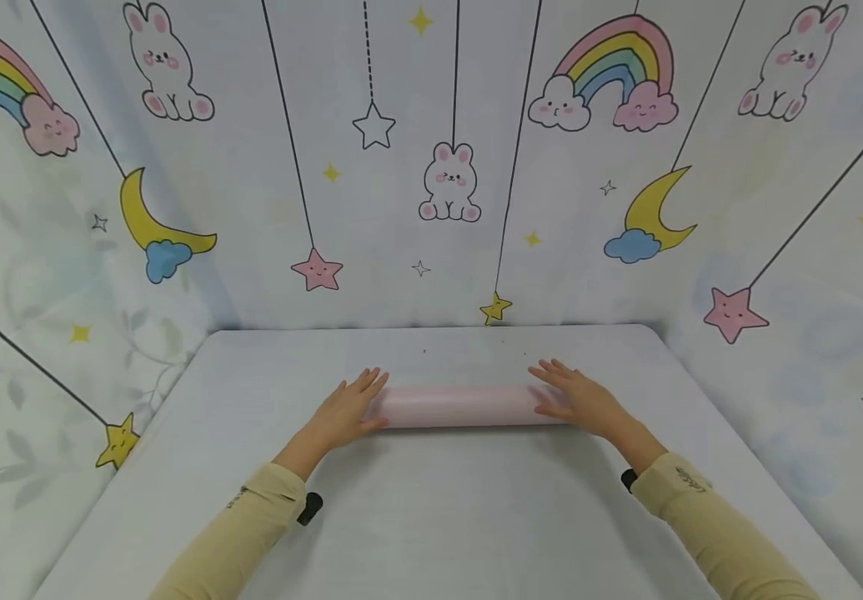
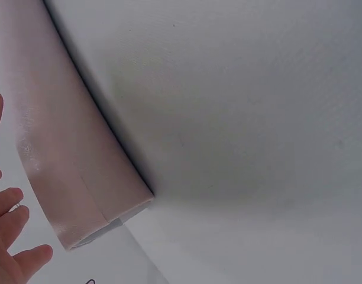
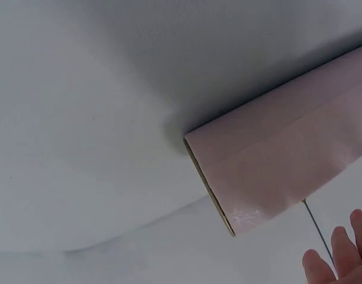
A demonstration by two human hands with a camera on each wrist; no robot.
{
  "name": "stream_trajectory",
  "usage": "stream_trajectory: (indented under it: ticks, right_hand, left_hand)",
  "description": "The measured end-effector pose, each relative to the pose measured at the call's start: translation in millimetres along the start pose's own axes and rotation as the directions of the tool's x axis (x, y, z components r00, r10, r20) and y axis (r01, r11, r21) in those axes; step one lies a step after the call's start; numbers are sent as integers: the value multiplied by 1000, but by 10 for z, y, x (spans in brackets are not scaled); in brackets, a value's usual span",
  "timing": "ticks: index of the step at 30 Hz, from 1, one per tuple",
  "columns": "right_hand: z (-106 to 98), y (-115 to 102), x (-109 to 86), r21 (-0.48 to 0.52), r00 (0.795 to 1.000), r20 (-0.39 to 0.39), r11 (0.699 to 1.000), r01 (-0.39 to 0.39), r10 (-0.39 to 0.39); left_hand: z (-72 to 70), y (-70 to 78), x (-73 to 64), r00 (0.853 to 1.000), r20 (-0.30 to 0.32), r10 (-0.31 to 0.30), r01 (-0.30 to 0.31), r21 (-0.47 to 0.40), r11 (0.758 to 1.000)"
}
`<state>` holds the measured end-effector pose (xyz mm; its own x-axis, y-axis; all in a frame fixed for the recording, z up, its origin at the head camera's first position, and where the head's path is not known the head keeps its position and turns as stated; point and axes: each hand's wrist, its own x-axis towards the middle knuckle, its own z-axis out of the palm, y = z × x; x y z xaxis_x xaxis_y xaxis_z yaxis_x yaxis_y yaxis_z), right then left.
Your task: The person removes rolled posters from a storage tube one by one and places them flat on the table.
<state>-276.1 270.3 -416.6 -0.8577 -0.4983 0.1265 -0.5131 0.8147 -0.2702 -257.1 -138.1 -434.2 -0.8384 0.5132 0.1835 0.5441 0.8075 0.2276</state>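
Note:
A pale pink rolled sheet lies crosswise on the white table, towards its far side. At its left end is my left hand, fingers extended and spread. My right hand is at the other end in much the same pose, thumb on the near side. In the left wrist view the roll shows an open, hollow end, with the fingertips beside it. The right wrist view shows the other end of the roll, a thin edge visible, and several fingertips below it. Whether the palms touch the roll cannot be told.
The white table reaches back to a wall covering printed with rabbits, stars, moons and rainbows, which also runs along both sides. Each wrist carries a small black device, such as the one under the left cuff.

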Motion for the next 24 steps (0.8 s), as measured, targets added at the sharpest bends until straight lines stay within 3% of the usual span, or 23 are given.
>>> stream_trajectory:
  ticks: [13,24]
  right_hand:
    - [126,47,25,-50,999,-16,998,40,-40]
    - [221,118,19,-33,999,-30,999,39,-40]
  left_hand:
    - [25,-33,9,998,47,-51,54,-50,997]
    - [68,-68,41,996,65,-64,67,-35,997]
